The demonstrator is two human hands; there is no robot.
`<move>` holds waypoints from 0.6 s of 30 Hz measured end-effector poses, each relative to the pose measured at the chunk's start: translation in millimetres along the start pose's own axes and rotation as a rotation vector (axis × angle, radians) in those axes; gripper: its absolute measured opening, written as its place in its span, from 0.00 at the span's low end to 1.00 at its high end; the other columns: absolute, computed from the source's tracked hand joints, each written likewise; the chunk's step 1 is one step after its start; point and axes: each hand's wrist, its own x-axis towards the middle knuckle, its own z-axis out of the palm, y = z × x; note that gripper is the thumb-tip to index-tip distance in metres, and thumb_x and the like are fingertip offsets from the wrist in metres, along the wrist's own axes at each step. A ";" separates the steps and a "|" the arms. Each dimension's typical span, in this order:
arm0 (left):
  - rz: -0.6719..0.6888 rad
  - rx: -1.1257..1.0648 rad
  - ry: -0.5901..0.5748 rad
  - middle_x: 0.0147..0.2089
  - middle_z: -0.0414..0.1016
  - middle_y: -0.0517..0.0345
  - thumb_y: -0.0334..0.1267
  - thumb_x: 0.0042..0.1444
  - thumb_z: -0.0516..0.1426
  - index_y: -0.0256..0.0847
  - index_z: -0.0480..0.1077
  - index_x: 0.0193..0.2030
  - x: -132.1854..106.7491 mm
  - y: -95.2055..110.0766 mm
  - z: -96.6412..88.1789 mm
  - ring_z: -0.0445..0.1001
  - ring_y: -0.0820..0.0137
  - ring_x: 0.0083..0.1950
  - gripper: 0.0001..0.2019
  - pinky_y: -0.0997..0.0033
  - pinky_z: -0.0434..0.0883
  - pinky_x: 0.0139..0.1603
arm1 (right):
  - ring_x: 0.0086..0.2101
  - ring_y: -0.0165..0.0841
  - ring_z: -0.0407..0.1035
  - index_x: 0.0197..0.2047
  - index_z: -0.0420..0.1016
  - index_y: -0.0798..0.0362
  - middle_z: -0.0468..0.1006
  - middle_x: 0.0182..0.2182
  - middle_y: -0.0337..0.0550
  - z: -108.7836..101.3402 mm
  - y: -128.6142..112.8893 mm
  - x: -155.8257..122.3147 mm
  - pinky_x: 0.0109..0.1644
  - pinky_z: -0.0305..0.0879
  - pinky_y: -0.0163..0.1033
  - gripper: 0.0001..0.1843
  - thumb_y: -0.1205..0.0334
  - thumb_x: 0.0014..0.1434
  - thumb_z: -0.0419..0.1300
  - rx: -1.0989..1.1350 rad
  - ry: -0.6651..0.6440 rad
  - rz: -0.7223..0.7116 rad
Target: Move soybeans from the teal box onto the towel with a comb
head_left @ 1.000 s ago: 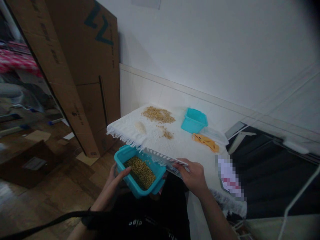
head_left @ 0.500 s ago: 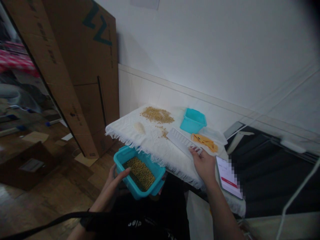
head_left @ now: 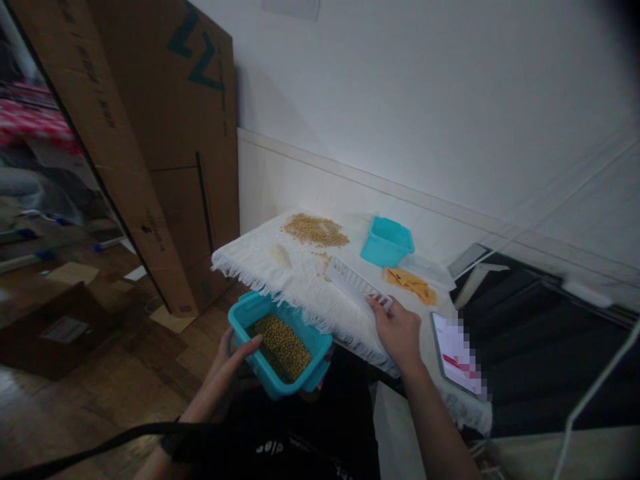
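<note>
My left hand point(head_left: 227, 370) grips a teal plastic tub point(head_left: 280, 343) full of tan beans, held just below the near edge of a small table draped in a white fringed cloth point(head_left: 300, 283). My right hand point(head_left: 397, 330) holds one end of a white slotted plastic strip point(head_left: 357, 283) that lies slanted on the cloth, its far end close to a small scatter of beans point(head_left: 326, 261). A larger heap of beans point(head_left: 315, 230) sits at the far side of the cloth.
A second, empty teal tub point(head_left: 387, 241), an orange packet point(head_left: 411, 283), a white lump point(head_left: 280, 255) and a phone point(head_left: 457, 353) lie on the table. Large cardboard boxes point(head_left: 165, 133) stand to the left, a wall behind, dark furniture to the right.
My right hand carried the white strip from the table's near edge, beside the held tub, up onto the cloth toward the small scatter of beans. The left hand and tub stayed put.
</note>
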 end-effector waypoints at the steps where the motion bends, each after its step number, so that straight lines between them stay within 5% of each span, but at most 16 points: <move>1: 0.002 0.002 -0.004 0.55 0.75 0.43 0.48 0.44 0.71 0.57 0.48 0.71 0.2 0.2 -0.3 0.82 0.54 0.38 0.51 0.51 0.80 0.36 | 0.23 0.37 0.74 0.35 0.81 0.54 0.78 0.20 0.43 0.3 -0.5 -1.1 0.30 0.61 0.36 0.27 0.40 0.62 0.52 -0.002 0.001 -0.005; 18: 0.022 0.005 -0.020 0.52 0.77 0.42 0.48 0.45 0.70 0.55 0.49 0.71 4.3 -3.9 -1.9 0.83 0.54 0.35 0.50 0.53 0.80 0.32 | 0.22 0.35 0.71 0.30 0.78 0.53 0.75 0.19 0.43 9.9 -7.5 14.2 0.29 0.57 0.36 0.26 0.41 0.63 0.52 -0.022 -0.001 -0.032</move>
